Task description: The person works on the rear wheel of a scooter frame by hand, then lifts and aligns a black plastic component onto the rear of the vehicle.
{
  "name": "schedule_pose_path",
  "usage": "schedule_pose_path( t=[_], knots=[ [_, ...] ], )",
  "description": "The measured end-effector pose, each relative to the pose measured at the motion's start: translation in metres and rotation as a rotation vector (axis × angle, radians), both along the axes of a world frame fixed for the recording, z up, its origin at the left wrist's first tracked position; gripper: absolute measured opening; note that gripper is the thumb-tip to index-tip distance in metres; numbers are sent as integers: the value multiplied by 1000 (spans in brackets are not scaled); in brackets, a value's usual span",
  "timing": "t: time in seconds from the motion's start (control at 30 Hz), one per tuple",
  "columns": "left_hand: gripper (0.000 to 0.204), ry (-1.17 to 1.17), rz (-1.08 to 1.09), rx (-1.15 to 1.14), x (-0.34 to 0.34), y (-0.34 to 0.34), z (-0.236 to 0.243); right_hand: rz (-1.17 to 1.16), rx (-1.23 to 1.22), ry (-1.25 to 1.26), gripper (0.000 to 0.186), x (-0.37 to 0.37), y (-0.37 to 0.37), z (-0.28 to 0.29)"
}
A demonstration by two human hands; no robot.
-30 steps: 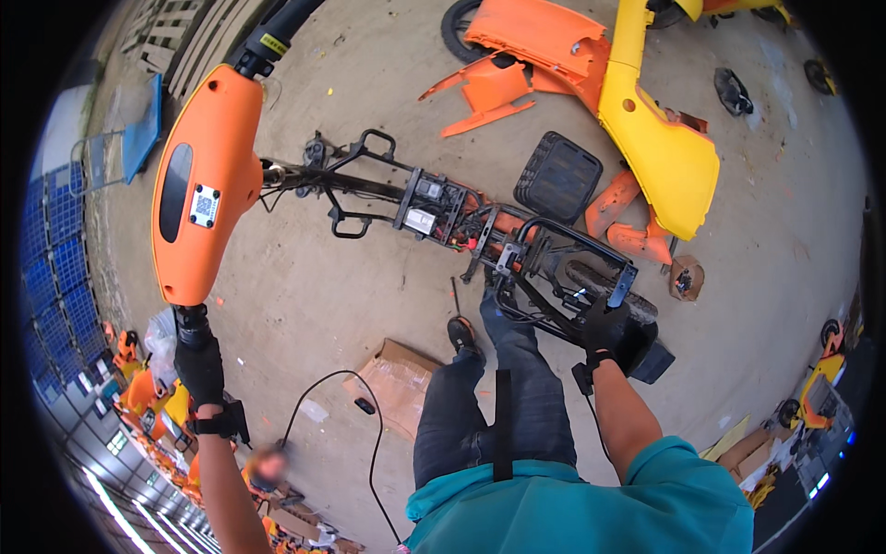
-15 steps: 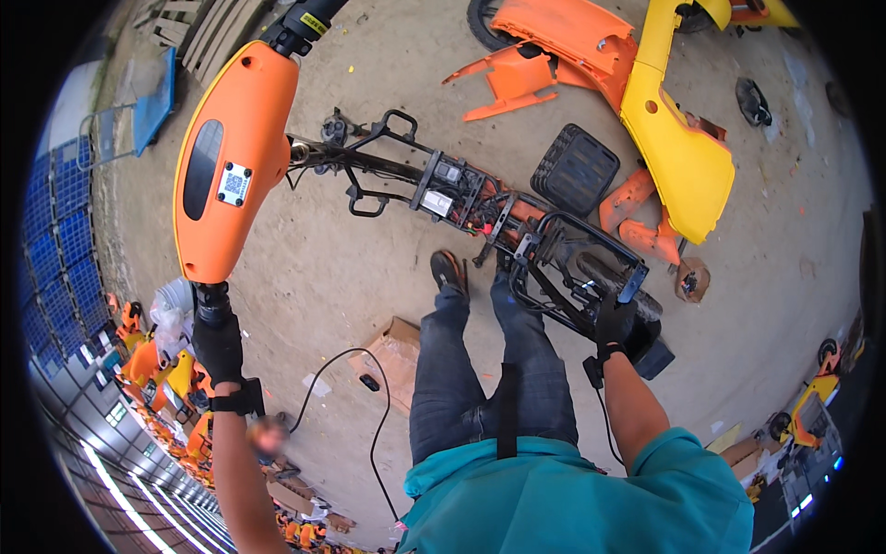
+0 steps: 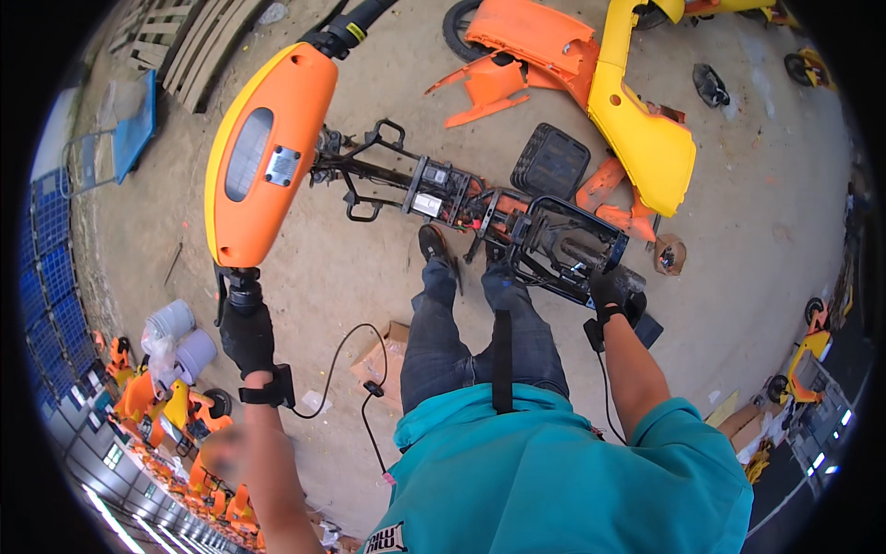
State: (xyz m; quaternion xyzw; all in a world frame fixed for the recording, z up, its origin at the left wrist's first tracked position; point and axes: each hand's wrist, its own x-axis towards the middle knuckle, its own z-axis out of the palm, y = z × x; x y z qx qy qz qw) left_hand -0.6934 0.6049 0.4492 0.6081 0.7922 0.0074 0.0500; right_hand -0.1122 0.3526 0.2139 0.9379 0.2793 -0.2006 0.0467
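A stripped scooter stretches across the view, its bare black frame [image 3: 392, 180] running from the handlebar at left to the rear end at right. An orange and yellow handlebar cover [image 3: 309, 102] with a dark oval window faces up. My left hand [image 3: 247, 340], in a black glove, is closed round the near handlebar grip [image 3: 245, 294]. At the back of the scooter my right hand [image 3: 606, 290], also gloved, is closed on the rear frame [image 3: 604, 242] beside the rear wheel [image 3: 632, 280]. Wiring and a silver box [image 3: 426, 204] show in the frame's middle.
Beyond the frame lie a black crate [image 3: 551, 160], orange panels [image 3: 535, 42] and a yellow panel [image 3: 651, 157]. Cardboard [image 3: 383, 365] lies left of my legs, with a cable [image 3: 334, 369] near it. Buckets [image 3: 194, 355] and piled scooter parts stand at left; a pallet [image 3: 208, 51] lies far left.
The handlebar cover has shifted right in the picture, and the floor items have shifted left. My feet have moved relative to the scooter. Both hands keep their hold.
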Motion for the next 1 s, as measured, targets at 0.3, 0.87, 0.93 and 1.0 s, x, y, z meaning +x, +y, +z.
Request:
schedule_pose_path(
  t=[0.3,0.87,0.93,1.0],
  knots=[
    [28,-147,-94,-21,5,2,17,1096,-53,57,16,-39,-10,-33],
    [24,-307,-59,-112,-1,4,16,792,416,155,18,-57,81,-19],
    [23,-376,-37,-95,3,5,19,605,474,327,18,-38,115,-11],
    [22,-407,19,-126,6,5,22,380,559,520,20,-19,146,-11]
  ],
)
